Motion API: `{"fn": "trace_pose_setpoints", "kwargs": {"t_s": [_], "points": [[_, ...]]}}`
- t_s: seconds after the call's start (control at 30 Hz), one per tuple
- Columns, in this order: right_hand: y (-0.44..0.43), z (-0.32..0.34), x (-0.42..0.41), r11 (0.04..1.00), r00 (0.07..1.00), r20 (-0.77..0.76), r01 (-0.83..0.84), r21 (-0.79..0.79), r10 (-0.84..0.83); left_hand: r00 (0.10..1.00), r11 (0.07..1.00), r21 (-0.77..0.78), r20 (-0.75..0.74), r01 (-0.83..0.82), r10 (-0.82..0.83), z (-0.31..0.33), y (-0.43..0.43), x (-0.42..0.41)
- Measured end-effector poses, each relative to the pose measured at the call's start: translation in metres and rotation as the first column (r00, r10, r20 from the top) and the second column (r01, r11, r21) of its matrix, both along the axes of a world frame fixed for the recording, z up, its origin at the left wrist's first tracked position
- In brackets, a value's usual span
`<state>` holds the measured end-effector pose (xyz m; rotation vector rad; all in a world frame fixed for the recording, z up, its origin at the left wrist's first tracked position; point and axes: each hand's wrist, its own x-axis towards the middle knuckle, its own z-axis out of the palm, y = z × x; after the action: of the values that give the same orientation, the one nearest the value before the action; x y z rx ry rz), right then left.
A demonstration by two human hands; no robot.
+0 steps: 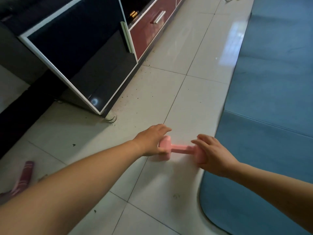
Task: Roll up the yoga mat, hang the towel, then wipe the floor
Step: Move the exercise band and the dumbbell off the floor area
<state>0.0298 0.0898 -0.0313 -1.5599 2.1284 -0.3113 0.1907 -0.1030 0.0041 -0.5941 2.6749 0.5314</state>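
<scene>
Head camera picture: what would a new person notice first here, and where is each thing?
A pink dumbbell lies on the white floor tiles at lower centre, with the left hand on one end and the right hand on the other. A blue yoga mat lies unrolled along the right side. A dark cabinet stands at upper left, with crumbs scattered beside it.

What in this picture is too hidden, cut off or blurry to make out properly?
Head view, the only one:
- Pink dumbbell: both ends are covered by the left hand and right hand, and it is blurred, so the grip is unclear.
- Blue mat: cut off by the right and top edges.
- Red striped object: partly behind the left forearm, unidentifiable.
- Gold item in the cabinet: too small.
</scene>
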Motion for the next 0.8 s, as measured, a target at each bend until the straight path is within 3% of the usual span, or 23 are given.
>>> {"fn": "trace_pose_setpoints", "kwargs": {"t_s": [0.13,0.3,0.53,0.8], "points": [[0.007,-0.001,0.001,0.999,0.998,0.037,0.041,0.026,-0.042,0.988,0.995,0.055,0.126,0.079,-0.086,-0.017,0.016,-0.005],[0.0,0.007,-0.001,0.997,0.996,0.027,0.08,0.017,-0.081,0.991,0.997,-0.004,0.109,0.077,-0.076,-0.024,0.023,-0.006],[-0.016,0.03,0.014,0.996,1.0,-0.004,-0.026,0.08,0.027,0.998,0.998,0.001,0.04,0.058,-0.058,-0.014,0.021,0.025],[-0.069,0.088,0.106,0.981,0.98,0.034,-0.195,0.013,0.195,0.995,0.994,-0.075,0.058,0.082,-0.078,0.06,-0.024,0.134]]}}
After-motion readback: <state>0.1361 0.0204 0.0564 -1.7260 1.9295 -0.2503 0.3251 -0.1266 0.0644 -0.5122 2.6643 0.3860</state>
